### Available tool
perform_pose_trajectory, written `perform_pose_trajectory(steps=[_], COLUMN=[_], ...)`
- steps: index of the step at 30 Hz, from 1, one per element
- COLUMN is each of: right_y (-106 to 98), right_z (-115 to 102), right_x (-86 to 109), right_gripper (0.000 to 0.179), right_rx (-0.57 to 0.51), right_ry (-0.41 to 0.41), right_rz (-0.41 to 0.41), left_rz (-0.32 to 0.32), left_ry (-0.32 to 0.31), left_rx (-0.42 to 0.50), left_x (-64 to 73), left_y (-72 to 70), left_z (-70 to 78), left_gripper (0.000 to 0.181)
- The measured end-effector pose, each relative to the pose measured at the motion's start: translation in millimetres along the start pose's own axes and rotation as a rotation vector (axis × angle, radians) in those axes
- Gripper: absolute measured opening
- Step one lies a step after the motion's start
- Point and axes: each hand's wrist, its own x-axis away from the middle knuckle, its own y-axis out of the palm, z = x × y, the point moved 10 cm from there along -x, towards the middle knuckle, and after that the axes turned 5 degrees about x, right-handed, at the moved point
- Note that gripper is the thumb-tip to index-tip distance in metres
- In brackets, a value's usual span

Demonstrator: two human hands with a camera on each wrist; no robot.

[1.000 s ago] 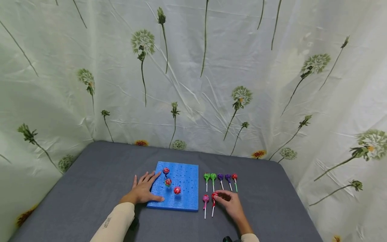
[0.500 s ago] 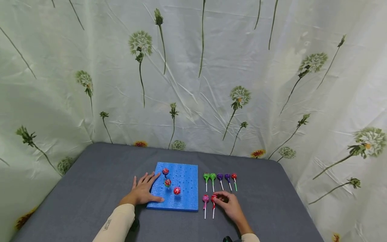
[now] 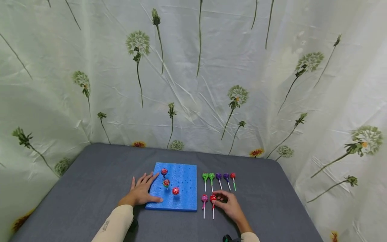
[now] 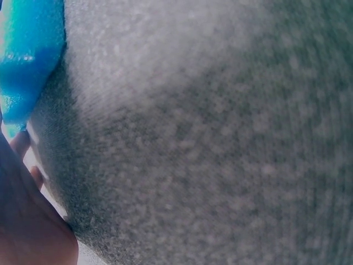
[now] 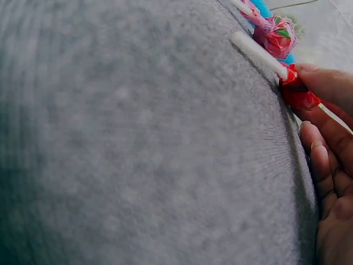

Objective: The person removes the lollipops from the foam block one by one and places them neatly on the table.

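Note:
My left hand rests on the left edge of a blue foam board dotted with small holes, fingers spread and thumb over its front part. Three lollipops with reddish wrapped heads stand upright in the board, the nearest being a red one. To the board's right, my right hand pinches a red lollipop by its wrapped head between thumb and fingers. Its white stick points toward me over the cloth. Beside it on the left lies a pink lollipop, whose head also shows in the right wrist view.
Behind the right hand lies a row of lollipops: two green ones, two purple ones and a red one with a green stick. Grey cloth covers the table. A flower-printed curtain hangs behind it.
The right hand has drawn the red lollipop slightly toward me, and its tilted stick now lies nearly parallel to the pink one's. The left hand stays on the board.

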Motion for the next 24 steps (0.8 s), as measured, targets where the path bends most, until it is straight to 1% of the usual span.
perform_pose_trajectory(steps=[4, 7, 10, 11, 13, 17, 19, 24], right_y=[0, -3, -6, -5, -5, -3, -2, -4], right_z=[-2, -15, -28, -26, -23, -4, 1, 2], right_x=[0.1, 3.6, 7.7, 7.7, 7.5, 2.8, 1.5, 1.6], right_gripper=[0.029, 0.028, 0.028, 0.028, 0.028, 0.028, 0.028, 0.027], right_rx=[-0.014, -0.013, -0.015, -0.02, -0.021, -0.029, -0.034, -0.052], right_ry=[0.024, 0.027, 0.038, 0.035, 0.056, 0.056, 0.064, 0.076], right_rz=[0.007, 0.004, 0.006, 0.011, 0.019, 0.051, 0.062, 0.088], left_rz=[-0.026, -0.025, -0.008, -0.006, -0.005, -0.005, -0.007, -0.006], left_ry=[-0.019, -0.024, -0.013, -0.012, -0.01, -0.007, -0.008, -0.012], left_rx=[-0.018, -0.023, -0.023, -0.026, -0.028, -0.014, -0.009, -0.02], left_x=[1.1, 2.4, 3.8, 4.2, 5.4, 4.8, 4.1, 2.4], left_y=[1.2, 0.6, -1.0, -0.9, -1.1, -0.9, -0.7, -0.2], left_z=[0.1, 0.9, 2.5, 2.3, 3.4, 4.4, 3.9, 1.4], left_gripper=[0.118, 0.116, 0.114, 0.114, 0.113, 0.114, 0.114, 0.113])
